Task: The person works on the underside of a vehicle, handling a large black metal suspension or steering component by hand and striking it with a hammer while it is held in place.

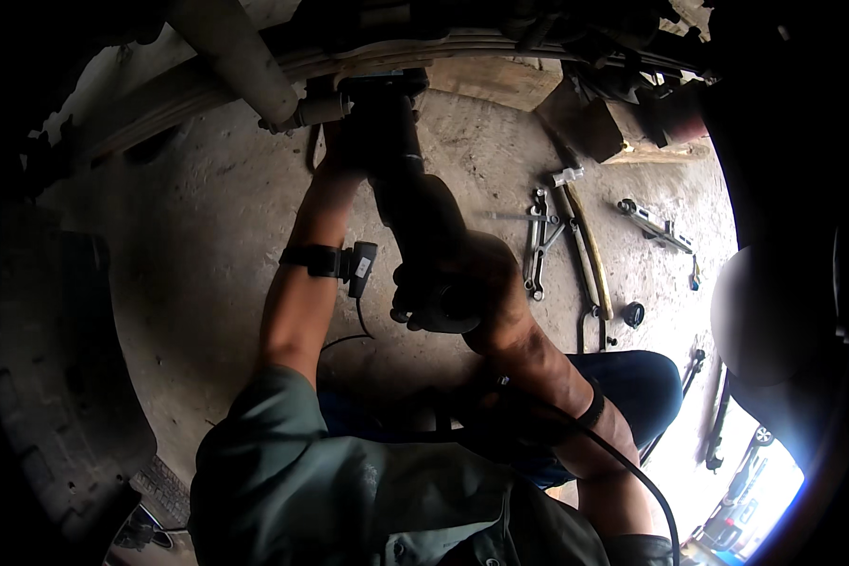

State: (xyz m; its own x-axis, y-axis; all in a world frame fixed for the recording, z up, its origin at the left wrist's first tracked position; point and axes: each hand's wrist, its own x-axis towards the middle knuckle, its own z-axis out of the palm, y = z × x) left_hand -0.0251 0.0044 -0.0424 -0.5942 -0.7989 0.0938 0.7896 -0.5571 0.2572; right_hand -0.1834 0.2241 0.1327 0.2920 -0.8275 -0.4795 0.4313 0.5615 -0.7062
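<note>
A thick, dark tool shaped like an impact wrench (423,212) points up and away from me, below the vehicle's leaf spring. My right hand (493,278) is closed around its near end. My left hand (347,156) reaches up beside the far end of the tool, next to the spring's mounting. Deep shadow hides its fingers, so its grip cannot be made out. The leaf spring (481,42) crosses the top of the view. A pale cylindrical strut (231,61) slants down to a joint just left of the tool's far end.
Several spanners (538,245), a hammer (587,245) with a wooden handle and a metal tool (656,226) lie on the concrete floor at right. A black round socket (633,314) sits nearer. Wooden blocks (632,132) stand far right. A tyre (61,368) bounds the left.
</note>
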